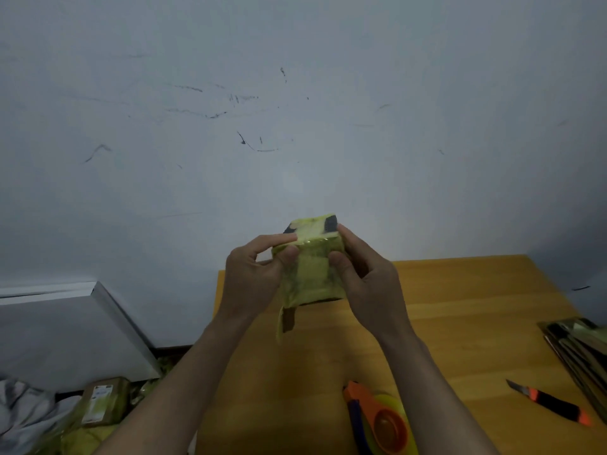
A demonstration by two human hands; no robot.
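The 2 hands hold a small yellow-green wrapped box (310,267) up above the wooden table (460,307); the left hand (254,277) pinches its top edge; the right hand (364,274) grips its side.

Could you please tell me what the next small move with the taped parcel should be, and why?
Probably smooth the dangling tape strip onto the parcel: it hangs loose below it, while the left hand and right hand grip its top corners.
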